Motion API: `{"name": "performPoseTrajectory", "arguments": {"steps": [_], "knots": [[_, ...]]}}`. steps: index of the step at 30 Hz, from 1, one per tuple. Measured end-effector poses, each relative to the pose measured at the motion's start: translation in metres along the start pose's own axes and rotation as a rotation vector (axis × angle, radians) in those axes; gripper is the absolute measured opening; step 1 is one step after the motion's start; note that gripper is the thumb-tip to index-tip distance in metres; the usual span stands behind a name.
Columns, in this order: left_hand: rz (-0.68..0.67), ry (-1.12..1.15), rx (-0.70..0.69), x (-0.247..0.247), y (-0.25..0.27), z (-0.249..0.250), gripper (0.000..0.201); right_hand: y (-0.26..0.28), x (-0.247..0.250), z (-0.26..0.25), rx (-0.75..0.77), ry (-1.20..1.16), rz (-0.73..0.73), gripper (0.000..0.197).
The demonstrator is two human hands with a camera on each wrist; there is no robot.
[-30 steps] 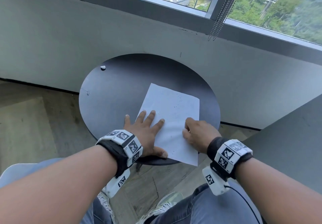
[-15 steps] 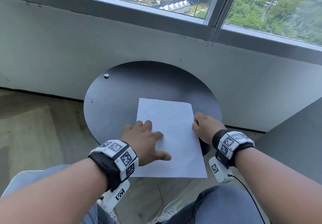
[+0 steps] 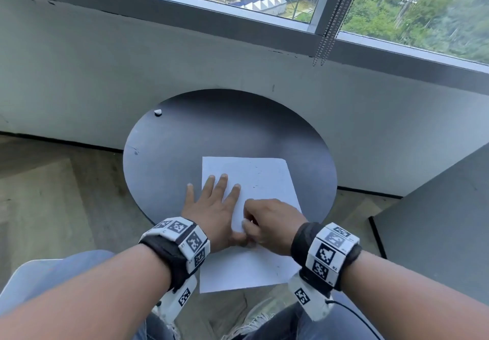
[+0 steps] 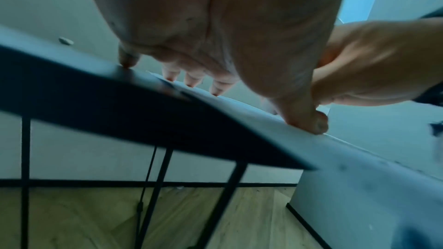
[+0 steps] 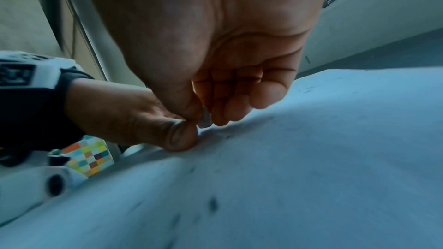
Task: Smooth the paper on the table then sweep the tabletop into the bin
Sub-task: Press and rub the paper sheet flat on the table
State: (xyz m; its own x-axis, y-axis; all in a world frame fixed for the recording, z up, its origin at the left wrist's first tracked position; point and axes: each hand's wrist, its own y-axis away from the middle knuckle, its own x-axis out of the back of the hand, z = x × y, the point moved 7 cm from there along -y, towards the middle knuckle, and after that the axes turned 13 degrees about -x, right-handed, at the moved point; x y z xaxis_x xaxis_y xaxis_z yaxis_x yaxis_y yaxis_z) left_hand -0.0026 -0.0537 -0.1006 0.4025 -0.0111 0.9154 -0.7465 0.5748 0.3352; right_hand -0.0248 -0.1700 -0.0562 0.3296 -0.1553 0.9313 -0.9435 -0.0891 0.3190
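A white sheet of paper (image 3: 264, 178) lies on the round black table (image 3: 211, 128), its near part hanging over the table's near edge. My left hand (image 3: 214, 207) presses flat on the sheet's left side with its fingers spread, the little finger on the bare tabletop. My right hand (image 3: 267, 220) rests on the paper right beside the left thumb (image 5: 177, 135). Its fingers are curled into a loose fist that holds nothing, as the right wrist view shows. A small white scrap (image 3: 157, 112) sits at the table's far left rim, also visible in the left wrist view (image 4: 65, 41).
A grey wall under a window stands right behind the table, with bead chains (image 3: 330, 22) hanging down. A grey panel (image 3: 436, 220) rises at the right. Wooden floor lies to the left, thin black table legs (image 4: 158, 186) stand below, and my knees are under the near edge.
The paper has turned square and slid toward me, so more of it overhangs. My right fist moved from the sheet's right edge to beside the left thumb. My left fingers reach farther forward.
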Motion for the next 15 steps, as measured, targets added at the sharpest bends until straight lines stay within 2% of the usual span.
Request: {"name": "performPoseTrajectory", "arguments": {"steps": [3, 8, 11, 15], "knots": [[0.002, 0.037, 0.023, -0.005, 0.002, 0.001, 0.136, -0.023, 0.003, 0.015, -0.087, 0.038, 0.019, 0.012], [0.013, 0.061, 0.038, -0.007, 0.002, 0.002, 0.139, -0.071, 0.03, 0.066, -0.332, 0.013, 0.053, 0.014], [0.029, 0.068, 0.039, -0.008, 0.003, 0.0, 0.14, -0.071, 0.033, 0.061, -0.302, 0.061, 0.07, 0.013], [0.043, 0.094, 0.03, -0.01, 0.002, 0.0, 0.139, -0.033, 0.009, 0.018, -0.112, 0.06, 0.03, 0.014]]}}
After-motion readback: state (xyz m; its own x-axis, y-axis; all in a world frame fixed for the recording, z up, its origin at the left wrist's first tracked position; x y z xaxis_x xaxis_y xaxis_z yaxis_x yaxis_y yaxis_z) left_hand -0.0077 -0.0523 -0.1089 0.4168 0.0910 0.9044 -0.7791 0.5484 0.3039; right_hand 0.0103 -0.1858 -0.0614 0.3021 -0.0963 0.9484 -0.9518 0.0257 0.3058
